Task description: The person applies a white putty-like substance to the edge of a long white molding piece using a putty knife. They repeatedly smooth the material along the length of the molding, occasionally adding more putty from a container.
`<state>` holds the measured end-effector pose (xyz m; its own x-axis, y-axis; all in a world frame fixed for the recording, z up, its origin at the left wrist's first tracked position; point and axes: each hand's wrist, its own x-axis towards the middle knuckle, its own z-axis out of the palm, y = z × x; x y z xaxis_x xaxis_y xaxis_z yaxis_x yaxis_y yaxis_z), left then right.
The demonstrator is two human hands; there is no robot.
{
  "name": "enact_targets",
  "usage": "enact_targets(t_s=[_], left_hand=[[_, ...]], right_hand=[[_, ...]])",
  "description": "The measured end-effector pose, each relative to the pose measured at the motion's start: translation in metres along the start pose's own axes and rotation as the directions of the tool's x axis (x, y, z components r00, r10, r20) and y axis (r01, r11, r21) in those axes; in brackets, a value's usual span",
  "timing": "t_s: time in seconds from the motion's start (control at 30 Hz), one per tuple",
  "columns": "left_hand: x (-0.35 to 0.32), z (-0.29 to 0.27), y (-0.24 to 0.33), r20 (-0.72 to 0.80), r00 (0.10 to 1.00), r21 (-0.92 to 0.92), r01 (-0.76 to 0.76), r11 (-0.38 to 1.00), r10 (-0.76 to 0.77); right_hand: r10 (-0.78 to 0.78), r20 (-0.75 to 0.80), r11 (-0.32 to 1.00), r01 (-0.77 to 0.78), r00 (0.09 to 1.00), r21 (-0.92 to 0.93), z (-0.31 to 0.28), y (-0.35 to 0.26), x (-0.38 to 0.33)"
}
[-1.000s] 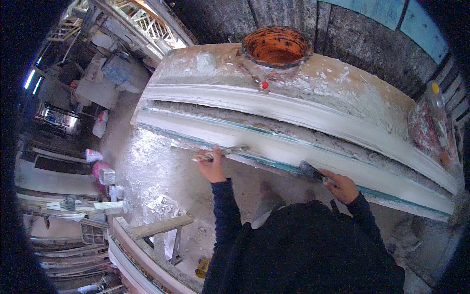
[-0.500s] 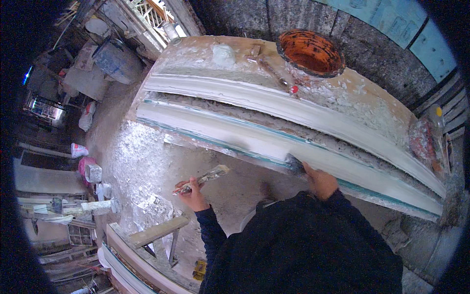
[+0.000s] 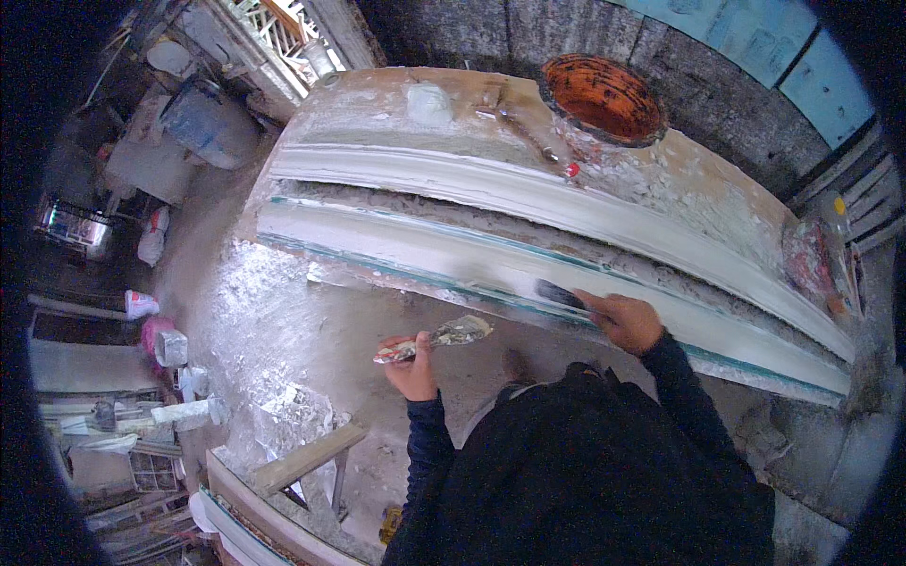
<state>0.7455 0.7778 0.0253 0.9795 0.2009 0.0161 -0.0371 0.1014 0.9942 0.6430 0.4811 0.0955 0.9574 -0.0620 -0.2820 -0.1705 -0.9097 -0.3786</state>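
**Gouge risk on the pale face**

On my feed, the left hand (image 3: 413, 368) grips a crusted spatula (image 3: 462, 329); tilting it could shed lumps. The front white strip (image 3: 377, 241) lies along the worktop (image 3: 363, 94)'s near edge. The right hand (image 3: 630, 323) holds a dark scraper (image 3: 559, 294) over it, contact unclear; too steep an angle, I judge, could gouge the surface.

The head-worn fisheye looks down over left hand (image 3: 412, 374) and right hand (image 3: 630, 324).
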Motion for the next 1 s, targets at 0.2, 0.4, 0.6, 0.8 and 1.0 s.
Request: enact_targets(t_s=[0.2, 0.4, 0.6, 0.8, 1.0], left_hand=[[-0.004, 0.017, -0.012, 0.101, 0.995, 0.045, 0.003, 0.999, -0.008], [-0.012, 0.041, -0.004, 0.103, 0.995, 0.044, -0.003, 0.999, -0.002], [-0.022, 0.039, -0.005, 0.038, 0.999, 0.007, 0.027, 1.0, -0.027], [-0.027, 0.036, 0.006, -0.015, 1.0, -0.001, -0.001, 1.0, 0.001], [-0.036, 0.018, -0.002, -0.125, 0.992, -0.069, -0.007, 0.998, -0.002]], right_hand=[[0.177, 0.06, 0.982, -0.172, 0.982, -0.075, 0.004, 0.069, -0.086], [0.259, 0.056, 0.965, -0.256, 0.964, -0.052, 0.024, 0.067, -0.086], [0.074, -0.095, 0.989, -0.061, 0.993, 0.138, 0.053, 0.002, -0.002], [-0.067, -0.061, 0.994, 0.072, 0.996, 0.078, 0.06, -0.057, 0.08], [-0.12, -0.002, 0.988, 0.12, 0.993, 0.101, 0.019, 0.03, 0.016]])
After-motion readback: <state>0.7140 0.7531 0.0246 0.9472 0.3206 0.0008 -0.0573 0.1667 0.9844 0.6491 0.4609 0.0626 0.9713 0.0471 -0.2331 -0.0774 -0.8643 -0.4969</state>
